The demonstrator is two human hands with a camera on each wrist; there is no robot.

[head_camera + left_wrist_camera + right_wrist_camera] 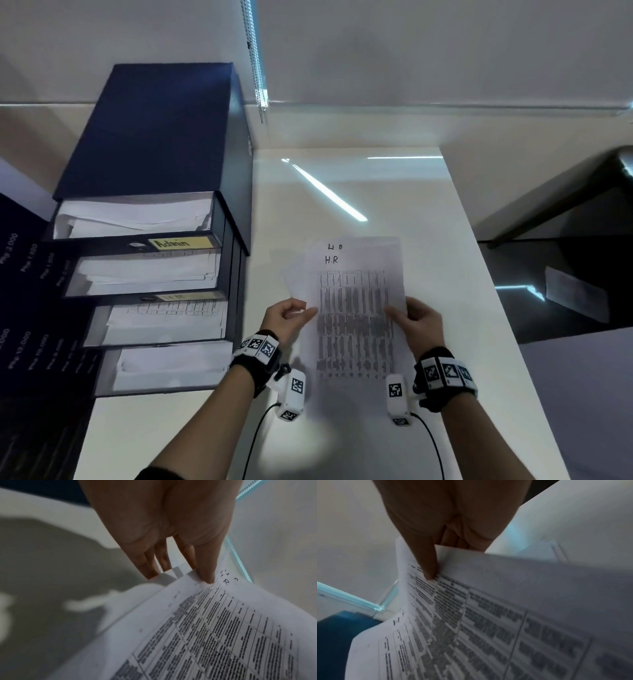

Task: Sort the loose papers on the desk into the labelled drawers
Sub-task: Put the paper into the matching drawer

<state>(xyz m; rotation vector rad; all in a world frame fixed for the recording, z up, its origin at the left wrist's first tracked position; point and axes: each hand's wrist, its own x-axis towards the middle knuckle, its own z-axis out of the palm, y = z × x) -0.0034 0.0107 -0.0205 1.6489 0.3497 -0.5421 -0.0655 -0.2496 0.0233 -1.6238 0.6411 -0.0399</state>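
Note:
I hold a thin stack of printed sheets [356, 308] above the white desk [445, 260], the top one handwritten "H.R" over a table of text. My left hand [291, 318] pinches the stack's left edge, thumb [205, 566] on top. My right hand [416, 320] pinches the right edge, thumb [428, 563] pressed on the print. To the left stands a dark blue drawer unit [154, 192] with several drawers pulled out and holding papers. One drawer carries a yellow "Admin" label [180, 243]; the one below has a faint "H.R" label [171, 297].
The desk's right edge [493, 308] drops to a dark floor, where a loose sheet [575, 294] lies. A blind chain [255, 61] hangs at the wall behind. Bare desk surface stretches beyond the sheets to the back wall.

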